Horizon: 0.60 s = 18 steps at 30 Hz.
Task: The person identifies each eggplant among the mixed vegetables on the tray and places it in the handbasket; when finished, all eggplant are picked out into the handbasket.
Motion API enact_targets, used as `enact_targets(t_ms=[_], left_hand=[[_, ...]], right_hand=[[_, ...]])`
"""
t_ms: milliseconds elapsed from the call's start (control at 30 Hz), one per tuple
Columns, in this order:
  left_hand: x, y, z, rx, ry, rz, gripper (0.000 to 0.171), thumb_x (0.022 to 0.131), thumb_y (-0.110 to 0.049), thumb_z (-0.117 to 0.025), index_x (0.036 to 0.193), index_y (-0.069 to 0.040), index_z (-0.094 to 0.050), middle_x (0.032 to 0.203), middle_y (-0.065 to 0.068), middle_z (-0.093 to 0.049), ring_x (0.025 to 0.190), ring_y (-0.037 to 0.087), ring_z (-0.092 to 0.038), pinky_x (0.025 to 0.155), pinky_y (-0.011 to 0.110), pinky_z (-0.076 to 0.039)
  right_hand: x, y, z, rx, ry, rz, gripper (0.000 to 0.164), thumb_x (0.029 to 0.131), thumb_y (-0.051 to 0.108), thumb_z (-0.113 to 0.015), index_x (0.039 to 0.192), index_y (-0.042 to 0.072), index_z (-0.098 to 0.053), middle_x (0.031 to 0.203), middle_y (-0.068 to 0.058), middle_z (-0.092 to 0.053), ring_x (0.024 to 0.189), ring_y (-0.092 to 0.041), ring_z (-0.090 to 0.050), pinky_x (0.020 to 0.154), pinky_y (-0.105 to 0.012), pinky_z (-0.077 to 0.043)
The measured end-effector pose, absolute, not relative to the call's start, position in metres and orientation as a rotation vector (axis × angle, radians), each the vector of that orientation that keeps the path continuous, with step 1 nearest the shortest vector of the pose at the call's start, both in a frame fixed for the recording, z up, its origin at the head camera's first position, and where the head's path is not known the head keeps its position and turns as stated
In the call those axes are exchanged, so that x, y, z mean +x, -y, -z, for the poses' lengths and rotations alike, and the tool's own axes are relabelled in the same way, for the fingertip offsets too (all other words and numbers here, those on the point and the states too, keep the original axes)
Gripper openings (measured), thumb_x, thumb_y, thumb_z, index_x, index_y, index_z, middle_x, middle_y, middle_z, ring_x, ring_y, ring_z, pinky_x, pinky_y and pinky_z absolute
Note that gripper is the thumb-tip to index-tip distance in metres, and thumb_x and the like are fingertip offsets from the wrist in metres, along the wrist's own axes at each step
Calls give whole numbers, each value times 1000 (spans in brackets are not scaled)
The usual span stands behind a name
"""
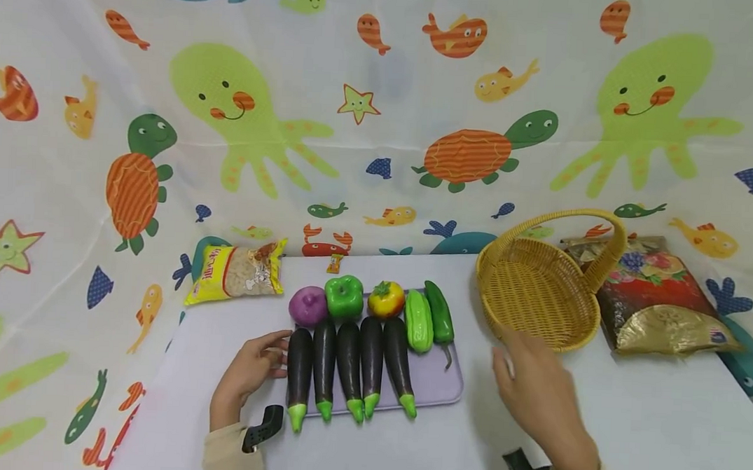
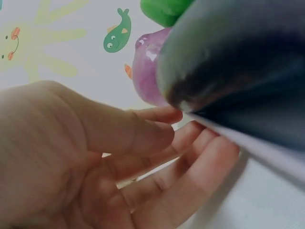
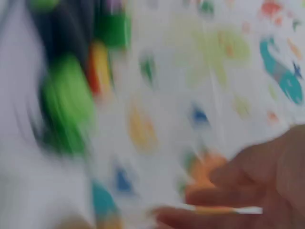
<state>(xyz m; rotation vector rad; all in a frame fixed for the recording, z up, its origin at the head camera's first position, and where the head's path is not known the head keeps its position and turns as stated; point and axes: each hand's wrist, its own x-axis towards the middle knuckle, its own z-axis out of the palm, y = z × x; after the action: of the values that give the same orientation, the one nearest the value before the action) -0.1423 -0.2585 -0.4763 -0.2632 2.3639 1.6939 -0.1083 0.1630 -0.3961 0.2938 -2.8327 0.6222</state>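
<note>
My left hand (image 1: 253, 370) is at the left side of a lilac tray (image 1: 435, 395), beside the leftmost eggplant (image 1: 299, 372). In the left wrist view its relaxed fingers (image 2: 190, 176) meet the tray's edge, and the thumb stays apart from the eggplant. Several dark eggplants lie side by side on the tray, green ends over the near rim. Behind them are a purple onion (image 1: 308, 306), a green pepper (image 1: 344, 297), a red-yellow tomato-like vegetable (image 1: 386, 300), a light green cucumber-like one (image 1: 419, 321) and a green chili (image 1: 439, 312). My right hand (image 1: 536, 389), blurred and holding nothing visible, hovers before the yellow basket (image 1: 484, 296).
A yellow snack bag (image 1: 239, 272) lies at the back left, near a small orange packet (image 1: 334, 263). Behind the basket to the right lies a red and gold bag (image 1: 664, 296). A curtain with sea animals (image 1: 367, 157) hangs behind the white table (image 1: 367, 452).
</note>
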Motion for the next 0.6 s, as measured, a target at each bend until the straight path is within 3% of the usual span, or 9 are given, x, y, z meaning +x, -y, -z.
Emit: enact_targets(t_ms=[133,233,333,600], left_hand=[[-142,256,473,-268,-2329,-1709,44,91,8,-35,132,0,-45,113,20,-49,88,23,-57,70,36,-56],[-142,256,472,-267,-2307,-1713,44,91,7,-34,133,-1,-44,115,21,-49,89,24,-57,69,37,-56],[-142,257,472,-281,-2323,-1698,43,91,6,-35,132,-2,-46,114,20,-50,89,25,-56,67,37,-56],[-143,257,473,-307,-2340,-1652,43,91,4,-36,132,-4,-47,114,18,-50,91,25,-53,66,36,-56]], right_hand=[[-114,-135,422,397,3014,-826,22,86,14,-58,105,5,-64,82,-1,-63,65,-11,-53,53,-31,-45],[-121,-127,443,329,3077,-810,7,84,13,-61,86,6,-62,65,2,-51,52,-11,-42,43,-26,-35],[-124,-126,456,260,3084,-777,18,83,15,-63,70,10,-51,55,2,-41,47,-13,-38,39,-26,-30],[-127,-131,470,247,3140,-754,28,77,7,-63,58,12,-43,52,2,-37,46,-13,-35,38,-25,-27]])
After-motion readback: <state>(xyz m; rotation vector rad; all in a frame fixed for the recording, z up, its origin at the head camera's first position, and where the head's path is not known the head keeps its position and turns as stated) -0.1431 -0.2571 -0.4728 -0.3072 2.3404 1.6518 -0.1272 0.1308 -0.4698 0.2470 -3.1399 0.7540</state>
